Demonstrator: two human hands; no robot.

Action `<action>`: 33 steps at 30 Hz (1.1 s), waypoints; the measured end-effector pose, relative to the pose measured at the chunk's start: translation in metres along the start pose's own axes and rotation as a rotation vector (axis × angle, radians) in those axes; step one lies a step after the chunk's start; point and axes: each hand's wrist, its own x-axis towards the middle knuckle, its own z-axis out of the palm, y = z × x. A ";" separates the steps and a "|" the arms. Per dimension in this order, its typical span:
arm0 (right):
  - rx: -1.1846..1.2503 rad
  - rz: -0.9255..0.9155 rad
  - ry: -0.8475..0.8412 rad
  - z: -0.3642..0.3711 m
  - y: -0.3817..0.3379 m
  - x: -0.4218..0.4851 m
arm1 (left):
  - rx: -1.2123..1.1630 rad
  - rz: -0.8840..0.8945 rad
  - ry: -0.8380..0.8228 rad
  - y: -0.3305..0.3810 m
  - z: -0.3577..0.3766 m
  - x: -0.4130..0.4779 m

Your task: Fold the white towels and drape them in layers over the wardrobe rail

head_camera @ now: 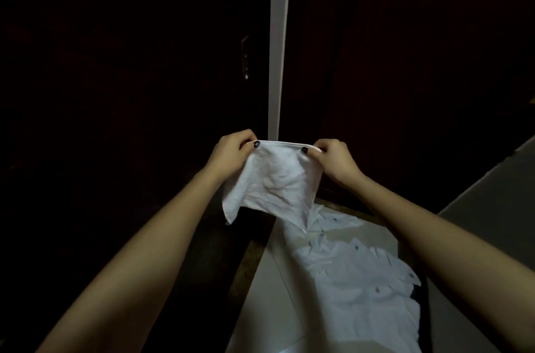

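Pretty dim shot overall. Everything from 7 to 12 o'clock is near-black, and the wardrobe doors swallow all detail. The brightest bits are the towel at centre, the pale strip toward 12, and the towel pile at 5, which is soft and washed out. Wide-angle stretch bloats the forearms at the bottom edge.
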 end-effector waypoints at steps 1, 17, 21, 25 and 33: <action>0.027 -0.025 0.007 -0.011 -0.006 0.000 | -0.008 0.025 0.007 0.009 -0.010 -0.003; 0.355 -0.444 -0.663 -0.080 -0.119 -0.041 | -0.456 -0.121 0.237 0.170 -0.097 -0.135; 0.380 -0.564 -0.798 -0.068 -0.151 -0.064 | -0.443 -0.155 0.281 0.196 -0.109 -0.186; 0.433 -0.616 -0.930 -0.051 -0.186 -0.098 | -0.411 -0.231 0.354 0.211 -0.123 -0.249; 0.360 -0.795 -1.216 -0.015 -0.260 -0.197 | -0.394 -0.367 0.584 0.214 -0.164 -0.385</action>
